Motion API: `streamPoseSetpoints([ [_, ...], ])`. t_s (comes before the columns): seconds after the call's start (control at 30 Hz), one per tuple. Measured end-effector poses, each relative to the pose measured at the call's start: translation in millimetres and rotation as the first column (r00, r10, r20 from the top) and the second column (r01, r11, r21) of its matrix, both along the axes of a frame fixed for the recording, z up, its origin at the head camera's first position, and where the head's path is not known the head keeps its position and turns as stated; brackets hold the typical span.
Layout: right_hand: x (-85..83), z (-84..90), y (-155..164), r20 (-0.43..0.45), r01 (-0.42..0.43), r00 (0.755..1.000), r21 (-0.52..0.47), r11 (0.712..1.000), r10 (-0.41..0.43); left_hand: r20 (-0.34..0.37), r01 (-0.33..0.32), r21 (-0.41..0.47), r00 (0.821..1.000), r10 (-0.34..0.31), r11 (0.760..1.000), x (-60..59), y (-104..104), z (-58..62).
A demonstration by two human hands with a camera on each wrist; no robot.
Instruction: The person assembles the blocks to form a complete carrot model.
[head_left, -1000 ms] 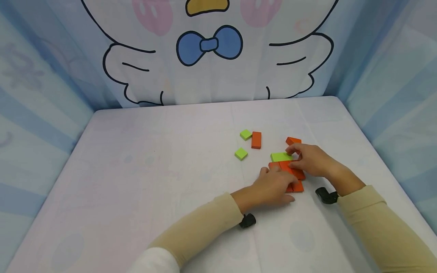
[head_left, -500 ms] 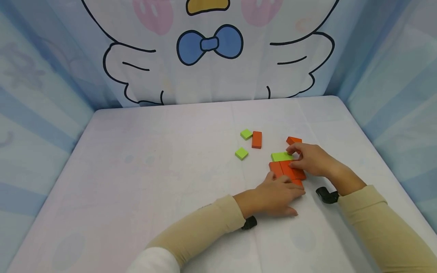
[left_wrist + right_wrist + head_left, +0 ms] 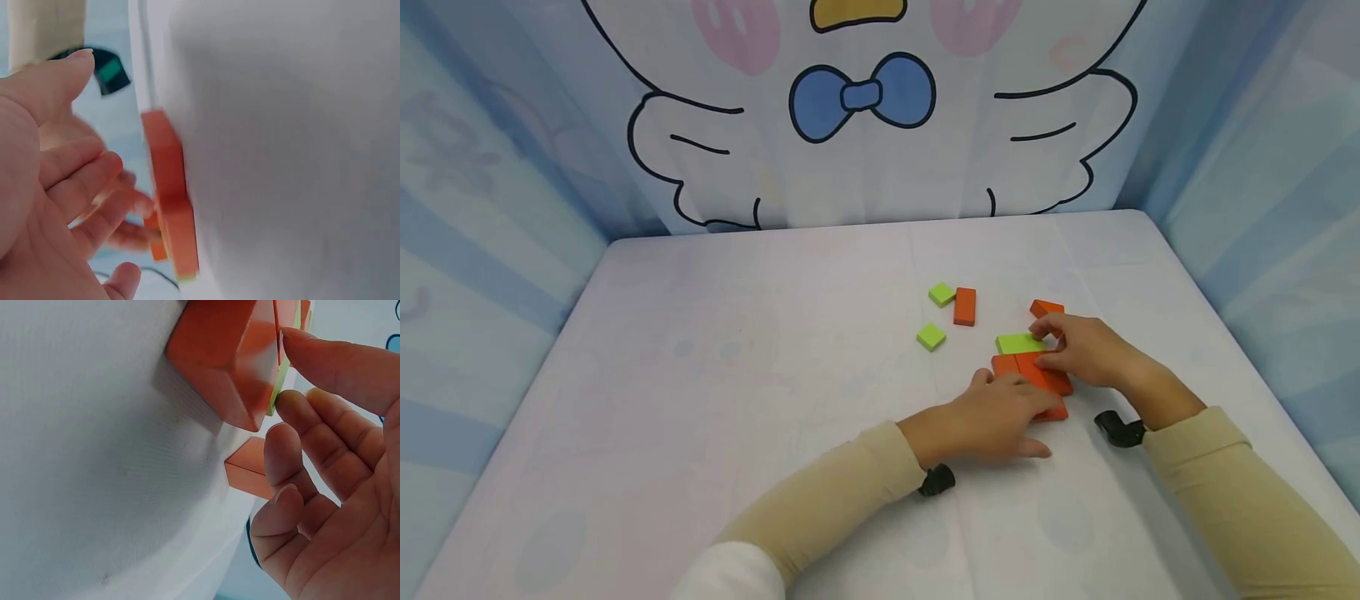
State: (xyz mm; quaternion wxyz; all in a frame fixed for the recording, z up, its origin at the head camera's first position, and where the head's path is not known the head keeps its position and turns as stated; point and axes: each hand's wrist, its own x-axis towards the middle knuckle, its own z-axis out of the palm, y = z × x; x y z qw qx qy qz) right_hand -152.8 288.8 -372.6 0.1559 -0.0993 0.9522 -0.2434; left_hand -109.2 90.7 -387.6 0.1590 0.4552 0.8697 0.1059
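A cluster of flat orange blocks [image 3: 1028,372] lies right of the table's middle, with a long green block [image 3: 1018,342] against its far side. My left hand [image 3: 1000,412] rests flat on the cluster's near edge, fingers stretched out; in the left wrist view the left hand [image 3: 69,187] lies beside the orange blocks [image 3: 170,194]. My right hand [image 3: 1078,348] touches the green block's right end with a fingertip and the orange cluster with its thumb. In the right wrist view the right hand [image 3: 325,462] touches an orange block [image 3: 225,362] and the green block's edge [image 3: 275,403].
A loose orange block [image 3: 1043,308] lies just behind my right hand. Farther left lie another orange block [image 3: 964,306] and two small green squares [image 3: 941,293] [image 3: 931,336]. The white table [image 3: 737,375] ends at printed fabric walls on three sides.
My left hand drew back toward me half a second ago and has slid forward onto the orange cluster again. The right hand and the loose blocks have stayed put.
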Motion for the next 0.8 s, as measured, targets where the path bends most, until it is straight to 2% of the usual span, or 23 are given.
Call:
streamPoseSetpoints([
  [0.2, 0.6, -1.4, 0.2, -0.004, 0.004, 1.000, -0.003, 1.000, -0.004, 0.058, -0.060, 0.097, 0.997, 0.054, 0.993, -19.5, -23.9, 5.2],
  [0.4, 0.8, -3.2, 0.5, 0.002, 0.006, 1.000, 0.002, 1.000, -0.006, 0.057, -0.153, 0.093, 0.987, 0.149, 0.984, -43.8, -55.3, 9.5],
  [0.6, 2.0, -4.3, 1.3, -0.006, 0.007, 1.000, 0.001, 1.000, -0.007, 0.084, -0.274, 0.084, 0.960, 0.268, 0.958, -64.5, -81.2, 11.5],
  [0.8, 3.7, -5.1, 0.7, -0.015, 0.012, 1.000, -0.010, 1.000, -0.013, 0.102, -0.375, 0.076, 0.925, 0.367, 0.924, -83.4, -94.4, -2.2],
])
